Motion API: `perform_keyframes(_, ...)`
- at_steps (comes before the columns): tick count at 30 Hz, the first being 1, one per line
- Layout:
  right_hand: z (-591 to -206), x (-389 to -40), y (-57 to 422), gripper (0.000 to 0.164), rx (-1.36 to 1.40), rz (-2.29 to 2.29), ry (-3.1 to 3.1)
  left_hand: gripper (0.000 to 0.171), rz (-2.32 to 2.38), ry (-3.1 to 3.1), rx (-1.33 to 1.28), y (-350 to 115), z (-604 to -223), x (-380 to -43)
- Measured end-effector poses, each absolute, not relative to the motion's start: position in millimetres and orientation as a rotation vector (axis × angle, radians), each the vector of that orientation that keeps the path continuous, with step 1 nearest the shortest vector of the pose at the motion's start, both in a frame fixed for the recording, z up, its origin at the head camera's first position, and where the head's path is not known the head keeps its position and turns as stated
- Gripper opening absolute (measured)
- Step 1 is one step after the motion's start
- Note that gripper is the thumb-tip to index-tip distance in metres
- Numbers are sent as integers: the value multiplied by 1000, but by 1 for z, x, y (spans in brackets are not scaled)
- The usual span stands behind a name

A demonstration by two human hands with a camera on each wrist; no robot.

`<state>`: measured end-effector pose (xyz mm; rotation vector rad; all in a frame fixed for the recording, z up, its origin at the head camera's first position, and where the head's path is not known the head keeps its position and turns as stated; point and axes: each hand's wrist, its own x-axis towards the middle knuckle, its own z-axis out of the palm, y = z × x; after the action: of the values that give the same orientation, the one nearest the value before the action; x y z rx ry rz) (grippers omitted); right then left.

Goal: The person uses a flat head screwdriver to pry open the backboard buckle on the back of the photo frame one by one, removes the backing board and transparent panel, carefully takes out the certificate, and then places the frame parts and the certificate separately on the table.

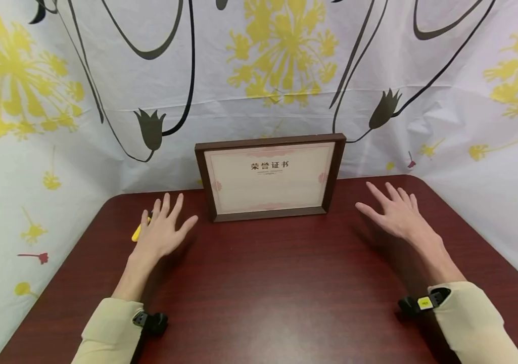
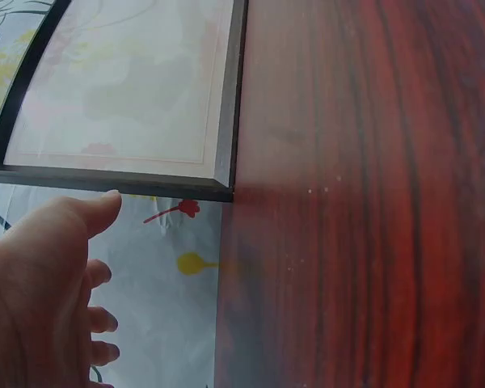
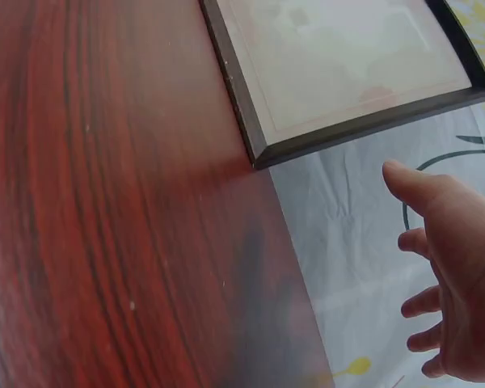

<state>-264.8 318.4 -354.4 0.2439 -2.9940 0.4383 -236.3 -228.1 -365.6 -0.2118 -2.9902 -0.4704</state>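
A dark wooden frame (image 1: pixel 270 174) with a certificate inside stands upright at the back of the red-brown table (image 1: pixel 277 283), leaning against the cloth. The frame also shows in the left wrist view (image 2: pixel 129 89) and the right wrist view (image 3: pixel 347 73). My left hand (image 1: pixel 163 230) hovers to the left of the frame with fingers spread, holding nothing, above a small yellow object (image 1: pixel 137 232) that is mostly hidden. My right hand (image 1: pixel 392 212) hovers to the right of the frame, fingers spread and empty. Neither hand touches the frame.
A white cloth (image 1: pixel 58 126) printed with yellow flowers and black stems surrounds the table at the back and both sides. The table's rounded back corners lie close to the cloth. Black wrist bands (image 1: pixel 422 303) sit on both beige sleeves.
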Motion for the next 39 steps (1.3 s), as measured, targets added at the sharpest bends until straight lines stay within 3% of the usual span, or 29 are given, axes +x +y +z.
perform_keyframes(12, -347, -271, 315, 80, 292, 632, -2994, 83, -553, -2979, -220, -219, -364, -241)
perform_keyframes(31, -336, -289, 269, 83, 393, 811, -2939, 88, -902, -2878, -229, -195, -359, -259)
perform_keyframes(39, -341, -294, 252, 77, 454, 916, -2851, 80, -984, -2813, -279, -184, -359, -265)
